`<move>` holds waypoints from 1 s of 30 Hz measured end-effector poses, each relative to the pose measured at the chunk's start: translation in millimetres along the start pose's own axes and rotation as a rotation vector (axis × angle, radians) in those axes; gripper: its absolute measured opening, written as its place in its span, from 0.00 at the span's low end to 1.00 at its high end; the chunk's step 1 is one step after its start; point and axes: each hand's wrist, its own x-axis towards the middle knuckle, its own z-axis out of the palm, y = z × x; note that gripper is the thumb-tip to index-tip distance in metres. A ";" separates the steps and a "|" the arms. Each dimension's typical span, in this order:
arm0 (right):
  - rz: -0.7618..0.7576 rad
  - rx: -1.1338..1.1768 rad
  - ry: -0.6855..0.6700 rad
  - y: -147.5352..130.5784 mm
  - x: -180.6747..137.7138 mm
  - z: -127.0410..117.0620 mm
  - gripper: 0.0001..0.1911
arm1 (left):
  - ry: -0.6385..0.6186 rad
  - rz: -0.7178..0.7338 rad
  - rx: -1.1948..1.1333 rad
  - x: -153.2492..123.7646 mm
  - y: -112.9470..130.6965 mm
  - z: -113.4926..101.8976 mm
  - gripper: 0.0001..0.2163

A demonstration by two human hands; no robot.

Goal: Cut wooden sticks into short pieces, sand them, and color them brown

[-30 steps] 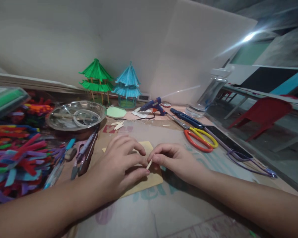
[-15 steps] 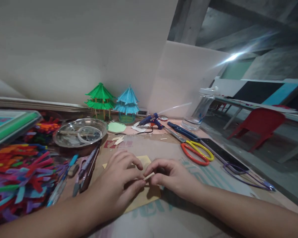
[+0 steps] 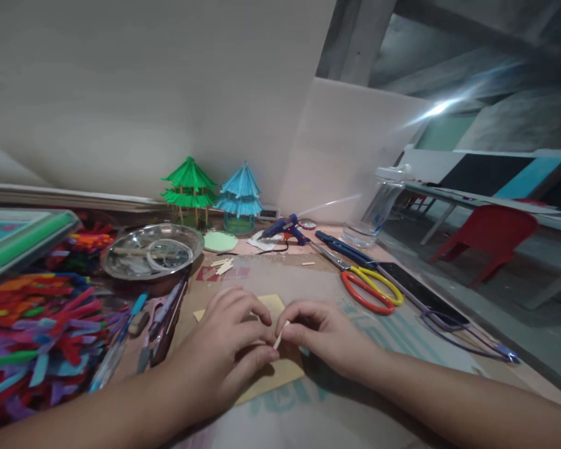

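In the head view, a short, pale wooden stick (image 3: pixel 281 335) is held over a square of yellow paper (image 3: pixel 280 374), between the two hands. Its upper end is pinched between the thumb and forefinger of the right hand (image 3: pixel 325 330), which are closed on it while the other fingers are curled. Its lower end is met by the thumb tip of the left hand (image 3: pixel 240 330); the fingers of that hand are bent and loosely spread, and whether the stick is also gripped by them cannot be told. The yellow paper is partly covered by the left hand and is laid on a brown cardboard sheet (image 3: pixel 299 284), by which much of the pinkish surface (image 3: pixel 303 251) is covered.

Beyond the hands, a small pile of pale wooden sticks (image 3: pixel 223 267) is seen on the cardboard, with a single pale stick (image 3: pixel 308 264) set apart to its right. Farther back, a green two-tiered model pavilion (image 3: pixel 189 181) is placed beside a light blue two-tiered one (image 3: pixel 240 190), and a dark blue glue gun (image 3: pixel 287 229) is rested near them. To the right, scissors with orange and yellow handles (image 3: pixel 349 269) are laid near a black phone (image 3: pixel 416 290). The left side is filled by multicoloured fuzzy strips (image 3: pixel 37 337).
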 end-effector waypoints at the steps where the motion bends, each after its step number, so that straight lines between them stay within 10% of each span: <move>1: 0.007 -0.002 -0.001 -0.5 0.1 0.6 0.10 | 0.004 0.000 0.001 -0.2 0.2 -0.2 0.08; 30: -0.025 -0.181 0.022 0.2 0.5 2.8 0.09 | -0.035 -0.037 0.032 0.9 3.0 -1.7 0.09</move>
